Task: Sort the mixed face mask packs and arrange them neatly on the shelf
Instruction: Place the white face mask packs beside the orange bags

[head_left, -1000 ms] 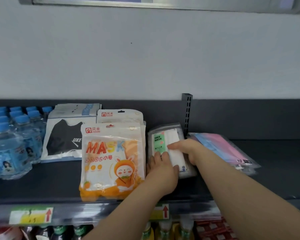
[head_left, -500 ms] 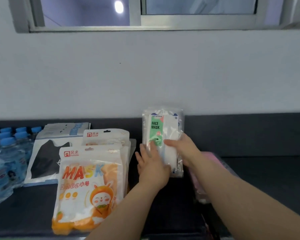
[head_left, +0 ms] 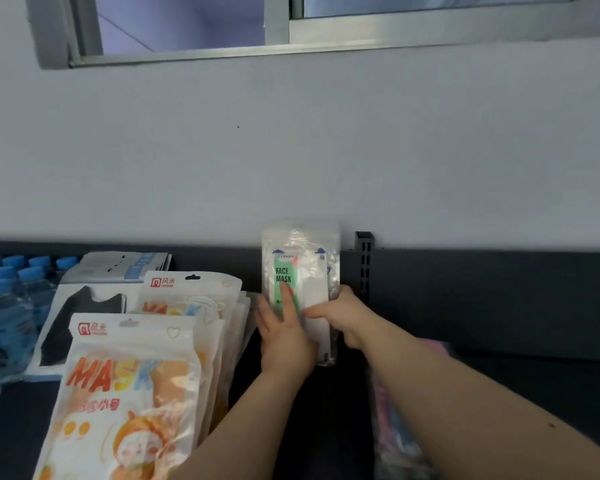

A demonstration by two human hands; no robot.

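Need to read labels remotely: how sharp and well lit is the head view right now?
Head view: the clear face mask pack is readable, with glare on its plastic; the orange MASK pack is soft at the lower edge; the water bottles and pink pack are blurred; the shelf is dim below a bright wall.

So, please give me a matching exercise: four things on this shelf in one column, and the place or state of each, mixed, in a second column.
Things:
1. clear FACE MASK pack
2. orange MASK packs
3. black mask pack
4. water bottles

Places or states:
A. far left, blue caps
B. held upright by both hands
C. front left, overlapping in a row
D. lying flat between the bottles and the orange packs

Pairs: 1-B, 2-C, 3-D, 4-A
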